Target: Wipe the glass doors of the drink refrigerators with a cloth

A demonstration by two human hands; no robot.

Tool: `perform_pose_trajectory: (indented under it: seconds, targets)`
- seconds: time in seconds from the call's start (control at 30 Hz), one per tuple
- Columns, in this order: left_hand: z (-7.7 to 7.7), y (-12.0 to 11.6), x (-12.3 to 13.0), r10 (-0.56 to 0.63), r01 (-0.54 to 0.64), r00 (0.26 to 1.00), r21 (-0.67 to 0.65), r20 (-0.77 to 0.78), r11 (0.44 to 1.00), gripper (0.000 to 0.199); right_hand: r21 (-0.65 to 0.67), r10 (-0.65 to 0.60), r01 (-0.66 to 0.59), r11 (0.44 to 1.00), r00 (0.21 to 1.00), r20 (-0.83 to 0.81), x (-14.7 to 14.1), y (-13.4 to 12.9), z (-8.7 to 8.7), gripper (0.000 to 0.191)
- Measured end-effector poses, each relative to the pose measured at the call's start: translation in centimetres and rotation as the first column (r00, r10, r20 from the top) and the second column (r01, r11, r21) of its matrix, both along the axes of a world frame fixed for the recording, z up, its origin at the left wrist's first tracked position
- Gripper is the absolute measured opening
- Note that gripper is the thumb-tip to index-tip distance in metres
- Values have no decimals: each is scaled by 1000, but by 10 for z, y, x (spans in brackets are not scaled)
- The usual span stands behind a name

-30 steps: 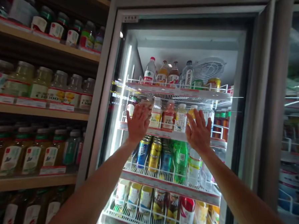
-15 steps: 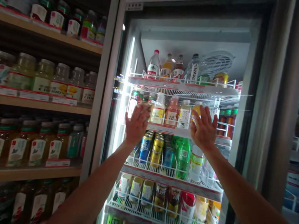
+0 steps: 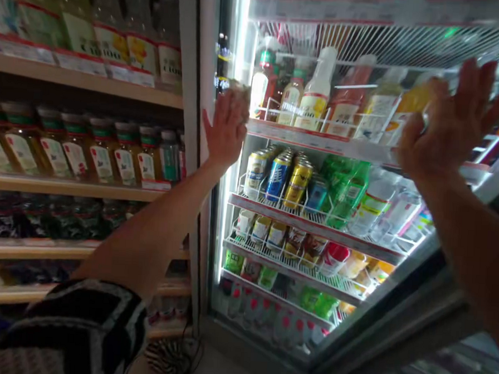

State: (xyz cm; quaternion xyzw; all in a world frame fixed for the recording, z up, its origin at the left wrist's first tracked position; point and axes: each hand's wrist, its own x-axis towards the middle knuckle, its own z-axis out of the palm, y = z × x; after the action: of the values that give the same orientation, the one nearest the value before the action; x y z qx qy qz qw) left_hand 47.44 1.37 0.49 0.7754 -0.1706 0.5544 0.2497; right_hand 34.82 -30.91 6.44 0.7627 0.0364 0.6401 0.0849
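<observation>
My left hand [image 3: 226, 127] is raised at the left edge of the lit drinks fridge, its fingers spread. A blurred brownish patch [image 3: 239, 91] shows at its fingertips; I cannot tell what it is. My right hand [image 3: 445, 122] is up in front of the bottle shelf at the right, fingers wide apart, holding nothing. It partly covers an orange drink bottle [image 3: 404, 111]. Between the hands stand a pale bottle with a yellow-fruit label [image 3: 315, 95] and a pink bottle [image 3: 348, 100]. Whether either palm touches the glass is unclear.
Lower fridge shelves [image 3: 314, 224] hold cans, green bottles and cups. The grey door frame [image 3: 199, 151] stands left of the fridge. Beyond it, wooden shelves [image 3: 65, 186] carry rows of juice bottles. A black-and-white striped item [image 3: 167, 357] and a thin cable lie on the floor.
The view has tipped downward and come nearer, showing the lower shelves and floor. Both hands appear higher and farther apart, the right one larger. A black-and-white patterned garment has come into view.
</observation>
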Motion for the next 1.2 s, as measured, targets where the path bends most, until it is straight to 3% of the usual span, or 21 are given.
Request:
perform_pose_trajectory:
  seconds: [0.07, 0.1, 0.17, 0.27, 0.33, 0.4, 0.5, 0.57, 0.63, 0.7, 0.73, 0.77, 0.83, 0.9, 1.0, 1.07, 1.13, 1.2]
  targets:
    - [-7, 11, 4, 66, -68, 997, -67, -28, 995, 52, -1, -4, 4, 1000, 1000, 2, -2, 3, 0, 62]
    - [-13, 6, 2, 73, -73, 997, -39, -21, 997, 53, -8, -7, 7, 1000, 1000, 11, -2, 4, 0, 67]
    - [-27, -19, -11, 22, -24, 1000, 127, 19, 992, 52, -17, -6, 6, 1000, 1000, 30, -2, 7, -3, 71]
    - [-45, -59, -28, -115, 86, 992, 388, 51, 917, 44, 0, 4, -4, 1000, 999, 50, 2, 8, -15, 62]
    - [-47, -62, -29, -179, 136, 983, 476, 46, 869, 41, -14, 18, -17, 1000, 999, 48, 5, 5, -26, 60]
    - [-40, -45, -20, -167, 131, 985, 432, 46, 892, 44, -57, 23, -21, 998, 999, 41, 8, 0, -38, 60]
    - [-28, -18, -5, -27, 23, 999, 141, 23, 990, 50, -66, 24, -22, 998, 999, 30, 9, -3, -56, 59]
    - [-29, -19, -5, 31, -30, 1000, 36, -7, 999, 51, -30, 24, -23, 999, 1000, 18, 9, 0, -64, 58]
    - [-41, -34, -14, -10, 15, 999, 168, -33, 986, 49, -1, 23, -23, 1000, 1000, 10, 9, 4, -70, 57]
    - [-58, -48, -22, -138, 155, 988, 445, -71, 882, 47, 8, 21, -21, 1000, 1000, 9, 9, 7, -73, 57]
    - [-67, -51, -23, -194, 210, 977, 538, -86, 816, 45, 10, 24, -24, 1000, 1000, 11, 9, 8, -74, 56]
    - [-73, -50, -21, -228, 230, 971, 569, -76, 790, 43, 11, 29, -29, 1000, 999, 19, 9, 8, -75, 54]
    - [-80, -37, -9, -218, 184, 976, 470, 18, 863, 42, -4, 48, -48, 999, 998, 48, 10, 8, -77, 53]
    - [-79, -21, 6, -132, 96, 982, 249, 132, 964, 45, -21, 65, -63, 998, 994, 82, 12, 8, -78, 53]
    - [-81, -20, 16, -79, 61, 968, 80, 238, 995, 49, 0, 54, -54, 999, 993, 109, 17, 9, -79, 52]
    - [-92, -37, 10, -132, 78, 940, 177, 313, 981, 48, 23, 40, -43, 999, 993, 114, 19, 10, -79, 52]
    - [-107, -54, 0, -234, 65, 894, 407, 381, 911, 47, 33, 40, -44, 998, 993, 110, 19, 11, -79, 52]
    - [-116, -57, -3, -278, 16, 862, 525, 424, 851, 47, 39, 49, -53, 998, 994, 93, 19, 12, -79, 52]
